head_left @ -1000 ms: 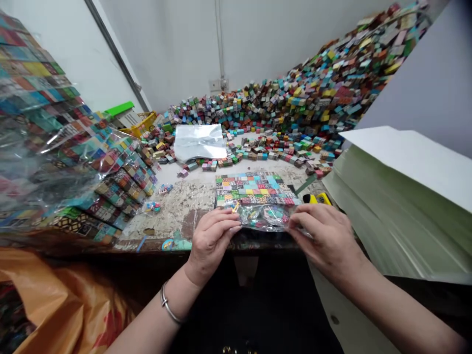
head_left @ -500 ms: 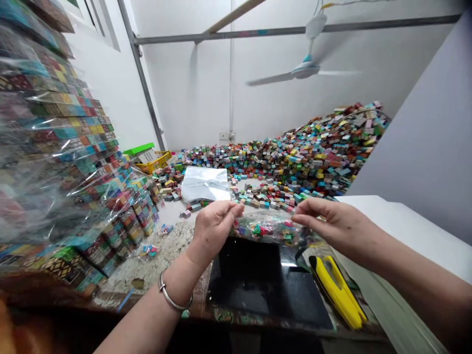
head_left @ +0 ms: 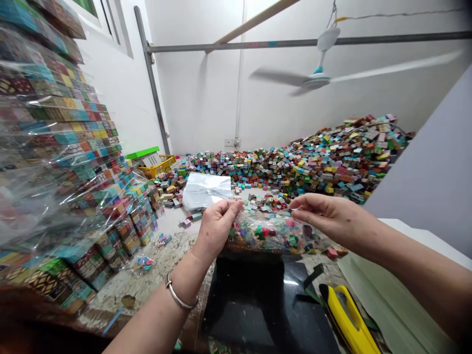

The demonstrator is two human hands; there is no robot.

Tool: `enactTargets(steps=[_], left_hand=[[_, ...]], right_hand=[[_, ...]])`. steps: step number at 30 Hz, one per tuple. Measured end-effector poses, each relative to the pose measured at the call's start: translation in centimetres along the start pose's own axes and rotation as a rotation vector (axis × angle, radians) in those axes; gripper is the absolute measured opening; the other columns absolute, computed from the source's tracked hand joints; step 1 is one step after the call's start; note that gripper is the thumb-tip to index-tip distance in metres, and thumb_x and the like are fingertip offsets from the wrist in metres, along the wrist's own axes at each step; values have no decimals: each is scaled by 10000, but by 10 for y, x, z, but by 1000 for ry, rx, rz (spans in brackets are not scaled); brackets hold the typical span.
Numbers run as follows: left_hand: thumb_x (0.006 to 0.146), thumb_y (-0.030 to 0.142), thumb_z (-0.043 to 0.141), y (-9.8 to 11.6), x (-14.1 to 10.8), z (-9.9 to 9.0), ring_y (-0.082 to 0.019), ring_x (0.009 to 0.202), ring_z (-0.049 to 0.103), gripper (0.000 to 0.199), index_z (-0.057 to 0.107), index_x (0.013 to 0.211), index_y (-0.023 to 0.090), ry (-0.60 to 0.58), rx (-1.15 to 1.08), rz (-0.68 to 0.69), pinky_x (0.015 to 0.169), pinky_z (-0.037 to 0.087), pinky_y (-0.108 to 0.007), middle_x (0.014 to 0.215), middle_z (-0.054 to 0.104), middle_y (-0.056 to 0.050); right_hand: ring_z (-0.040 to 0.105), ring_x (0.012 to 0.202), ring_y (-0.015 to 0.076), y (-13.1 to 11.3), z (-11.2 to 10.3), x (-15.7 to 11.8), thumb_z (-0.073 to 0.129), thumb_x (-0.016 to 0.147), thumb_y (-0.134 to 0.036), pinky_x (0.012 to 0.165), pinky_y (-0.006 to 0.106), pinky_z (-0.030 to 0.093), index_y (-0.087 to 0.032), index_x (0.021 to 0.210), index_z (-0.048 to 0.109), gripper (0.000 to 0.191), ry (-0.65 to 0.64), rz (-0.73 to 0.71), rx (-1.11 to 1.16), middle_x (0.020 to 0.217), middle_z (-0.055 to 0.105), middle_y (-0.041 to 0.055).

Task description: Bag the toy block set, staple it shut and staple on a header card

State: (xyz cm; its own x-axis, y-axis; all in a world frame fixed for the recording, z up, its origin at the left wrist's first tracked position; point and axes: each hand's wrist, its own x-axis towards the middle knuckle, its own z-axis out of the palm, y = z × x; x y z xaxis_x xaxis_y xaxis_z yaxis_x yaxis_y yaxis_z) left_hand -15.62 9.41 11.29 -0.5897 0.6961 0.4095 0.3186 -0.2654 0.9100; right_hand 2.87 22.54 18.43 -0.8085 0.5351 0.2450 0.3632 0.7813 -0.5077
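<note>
- Bag of clear plastic [head_left: 275, 241], small colourful pieces [head_left: 263, 232] showing through, spanning between my hands at the far edge of a glossy black panel [head_left: 250, 300]
- Left hand [head_left: 216, 226] pinching the bag's upper left edge
- Right hand [head_left: 328, 211] pinching its upper right edge
- Yellow tool [head_left: 348, 330] near my right forearm
- Heap of small patterned blocks [head_left: 302, 172] behind, along the wall [head_left: 195, 103]

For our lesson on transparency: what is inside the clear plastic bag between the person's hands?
Inside the clear plastic bag, small red, pink and green pieces show; whatever lies beneath them is covered.
</note>
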Motion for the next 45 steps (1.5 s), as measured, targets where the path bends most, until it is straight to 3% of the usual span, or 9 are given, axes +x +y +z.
enactTargets(steps=[4,7,15,22,25,29,33,39,45], left_hand=[[820,450,543,-3,-1,4,-91,569,457,312,646,806,155,44,-73,18,551,387,-196,627,521,26],[829,413,551,-4,-2,6,-116,679,534,279,664,819,158,108,-85,63,657,430,-214,720,602,1],[842,356,558,-10,-7,9,-140,808,612,215,678,860,178,163,-183,159,766,471,-227,832,671,-19],[842,367,554,-12,-9,9,-145,787,629,238,682,843,167,212,-188,152,762,484,-242,817,692,-31],[837,372,559,-12,-8,9,-147,784,634,243,684,851,165,208,-209,133,765,488,-246,820,697,-30],[831,375,568,-12,-8,9,-142,782,631,242,687,850,165,197,-227,104,757,486,-236,809,695,-23],[828,375,573,-10,-8,9,-138,783,629,238,689,847,169,188,-242,83,749,485,-231,802,693,-16],[834,366,565,-11,-6,9,-138,804,631,230,688,860,173,192,-261,84,779,479,-238,832,691,-19],[772,338,646,-17,-9,3,-177,912,609,243,673,940,165,61,-254,30,810,464,-254,944,688,-43]], right_hand=[[617,799,234,2,0,3,479,788,-466,704,342,472,-234,922,670,329,64,-73,-75,884,685,54],[615,869,237,-2,-1,6,455,808,-467,762,339,461,-240,908,691,343,33,-138,-119,949,682,54],[577,633,185,-3,-4,15,429,811,-525,559,263,414,-218,723,626,375,-54,-9,-158,654,631,6],[528,518,158,-3,-4,13,411,824,-519,470,249,390,-221,685,612,386,-2,-13,-158,547,562,-8],[573,587,173,-9,-3,15,437,822,-496,516,254,421,-230,730,647,351,26,-50,-125,614,617,2],[603,732,183,-17,1,22,476,815,-447,635,259,438,-232,784,675,295,-47,-101,-99,756,670,9],[559,655,164,-19,6,28,435,828,-456,571,251,404,-223,698,627,329,-87,-88,-173,652,613,-2],[511,572,144,-17,10,27,414,837,-435,504,238,370,-218,638,540,320,-37,-91,-171,586,535,-10],[532,583,146,-25,11,29,426,842,-400,529,250,381,-214,653,580,306,22,-90,-264,613,577,-2]])
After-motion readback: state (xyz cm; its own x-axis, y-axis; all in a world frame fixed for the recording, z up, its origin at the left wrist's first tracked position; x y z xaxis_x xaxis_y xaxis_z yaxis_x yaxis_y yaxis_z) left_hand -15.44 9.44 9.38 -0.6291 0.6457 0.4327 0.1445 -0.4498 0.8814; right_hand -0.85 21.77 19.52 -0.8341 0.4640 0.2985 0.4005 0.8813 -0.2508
